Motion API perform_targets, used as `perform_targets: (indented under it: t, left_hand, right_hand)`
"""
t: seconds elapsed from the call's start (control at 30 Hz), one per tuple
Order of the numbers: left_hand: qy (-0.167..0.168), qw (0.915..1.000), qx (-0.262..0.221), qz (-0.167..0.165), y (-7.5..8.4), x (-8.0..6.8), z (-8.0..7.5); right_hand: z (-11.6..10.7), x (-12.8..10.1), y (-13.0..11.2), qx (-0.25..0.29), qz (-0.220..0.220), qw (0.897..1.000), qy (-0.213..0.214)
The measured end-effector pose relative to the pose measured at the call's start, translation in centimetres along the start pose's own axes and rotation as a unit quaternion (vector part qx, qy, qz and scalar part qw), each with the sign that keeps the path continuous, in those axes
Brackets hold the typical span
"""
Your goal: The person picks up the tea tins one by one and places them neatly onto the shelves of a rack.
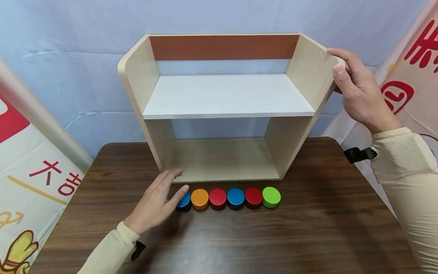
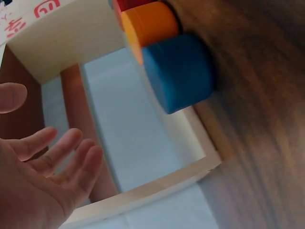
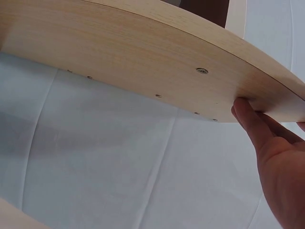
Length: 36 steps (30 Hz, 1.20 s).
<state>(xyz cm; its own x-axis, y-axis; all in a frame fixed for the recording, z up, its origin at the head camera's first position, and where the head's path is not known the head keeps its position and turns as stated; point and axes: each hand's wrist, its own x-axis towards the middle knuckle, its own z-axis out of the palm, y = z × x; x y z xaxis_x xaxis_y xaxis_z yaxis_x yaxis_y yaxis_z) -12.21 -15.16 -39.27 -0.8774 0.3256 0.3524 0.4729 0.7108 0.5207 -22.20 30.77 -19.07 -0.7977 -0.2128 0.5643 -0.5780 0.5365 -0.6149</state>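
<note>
A light wooden shelf unit (image 1: 309, 72) with a white middle board and a brown back strip stands on the dark table (image 1: 239, 239). Before it lies a row of round discs: blue (image 1: 185, 202), orange (image 1: 200, 198), red (image 1: 218, 198), blue (image 1: 235, 197), red (image 1: 253, 196), green (image 1: 271, 196). My left hand (image 1: 165, 190) lies low over the table with straight fingers, its thumb at the leftmost blue disc (image 2: 181, 71), fingertips at the shelf's front left corner. My right hand (image 1: 349, 80) grips the top of the right side panel (image 3: 143, 52), thumb on its edge, fingers (image 3: 252, 119) on the outer face.
A pale blue cloth backdrop (image 1: 68, 76) hangs behind the table. Printed banners stand at the left (image 1: 30, 167) and right (image 1: 410, 68). Bare table surface stretches in front of the disc row and at both sides of the shelf.
</note>
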Motion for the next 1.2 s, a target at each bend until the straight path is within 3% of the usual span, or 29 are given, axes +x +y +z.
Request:
perform_targets:
  t: [0.4,0.63,0.97,1.2]
  left_hand:
    - [-0.054,0.9954,-0.07,-0.037,-3.0,-0.2,1.3]
    - [-0.07,0.9938,-0.075,-0.041,-4.7,-0.7,2.0]
    - [-0.104,0.9863,-0.113,-0.061,-5.9,-1.2,2.5]
    - [-0.117,0.9847,-0.119,-0.051,-6.4,-1.4,2.8]
  right_hand:
    - [0.2,0.2,-0.2,0.007,0.002,1.0,0.012]
    - [0.3,0.2,-0.2,0.013,0.007,1.0,0.014]
    - [0.3,0.1,-0.3,0.02,0.01,1.0,0.015]
    - [0.4,0.1,-0.3,0.024,0.01,1.0,0.015]
